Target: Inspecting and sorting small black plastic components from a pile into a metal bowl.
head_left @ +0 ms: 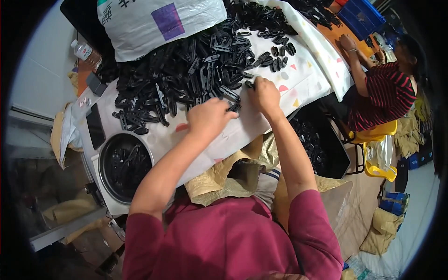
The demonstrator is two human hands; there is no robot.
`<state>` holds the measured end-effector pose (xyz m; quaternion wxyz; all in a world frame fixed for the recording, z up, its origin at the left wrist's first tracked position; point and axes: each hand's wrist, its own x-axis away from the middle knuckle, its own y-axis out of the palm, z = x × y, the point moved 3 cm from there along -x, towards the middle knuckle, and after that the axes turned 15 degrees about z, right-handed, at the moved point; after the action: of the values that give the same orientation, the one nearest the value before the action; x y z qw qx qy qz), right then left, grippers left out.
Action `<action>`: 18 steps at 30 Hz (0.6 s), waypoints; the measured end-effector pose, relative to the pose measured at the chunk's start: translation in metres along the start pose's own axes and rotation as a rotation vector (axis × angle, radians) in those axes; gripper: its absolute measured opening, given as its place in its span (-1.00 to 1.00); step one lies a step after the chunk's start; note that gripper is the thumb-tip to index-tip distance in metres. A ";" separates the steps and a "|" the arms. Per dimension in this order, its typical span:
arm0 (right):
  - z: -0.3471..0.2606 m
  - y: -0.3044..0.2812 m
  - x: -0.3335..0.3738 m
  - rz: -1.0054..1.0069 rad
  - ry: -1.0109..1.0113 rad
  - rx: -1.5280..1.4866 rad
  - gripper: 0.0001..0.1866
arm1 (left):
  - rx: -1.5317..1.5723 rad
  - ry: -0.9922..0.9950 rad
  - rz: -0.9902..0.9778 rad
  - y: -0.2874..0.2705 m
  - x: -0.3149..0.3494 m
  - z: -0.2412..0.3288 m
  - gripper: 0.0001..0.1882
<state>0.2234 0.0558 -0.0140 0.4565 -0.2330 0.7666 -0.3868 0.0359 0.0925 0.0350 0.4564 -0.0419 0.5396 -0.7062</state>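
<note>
A large heap of black plastic clip-like parts (186, 77) spreads over the table in front of me. At its near edge, my left hand (210, 119) reaches over the cloth with curled fingers. Between its thumb and forefinger sits one long black part (234, 107). Farther right, my right hand (265, 96) is closed, with a small black piece (249, 85) at its fingertips. Another slotted black part (228, 92) lies between the two hands. Several short black pieces (277, 58) lie apart from the heap, beyond my right hand.
A white sack (163, 28) stands behind the heap. At left are a round metal bowl (103, 175) holding black parts, a dark phone (95, 126) and a bottle (84, 51). Right of my legs stands a black bin (338, 156). A co-worker in a striped shirt (389, 91) sits at right.
</note>
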 end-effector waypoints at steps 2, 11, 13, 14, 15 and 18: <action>-0.005 -0.017 0.003 -0.044 0.168 -0.103 -0.73 | -0.142 0.064 -0.109 0.020 -0.005 0.010 -0.73; -0.063 -0.076 0.076 -0.068 1.070 -1.553 -0.82 | 0.907 -0.635 -0.264 -0.013 0.006 0.002 -0.90; -0.082 -0.091 0.077 -0.042 0.966 -1.665 -0.75 | 1.025 -0.681 -0.234 -0.018 0.017 0.001 -0.87; -0.088 -0.098 0.078 -0.001 0.836 -1.636 -0.75 | 1.163 -0.632 -0.145 -0.022 0.022 0.000 -0.88; -0.093 -0.103 0.078 0.036 0.707 -1.604 -0.74 | 1.297 -0.579 -0.052 -0.026 0.025 -0.003 -0.89; -0.098 -0.116 0.078 0.033 0.318 -1.379 -0.73 | 1.251 -0.292 -0.025 -0.047 0.023 -0.005 -0.83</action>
<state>0.1009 -0.0314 0.0666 0.0932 -0.3981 0.8976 0.1646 -0.0086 0.0807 0.0609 0.4552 0.1302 -0.0424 -0.8798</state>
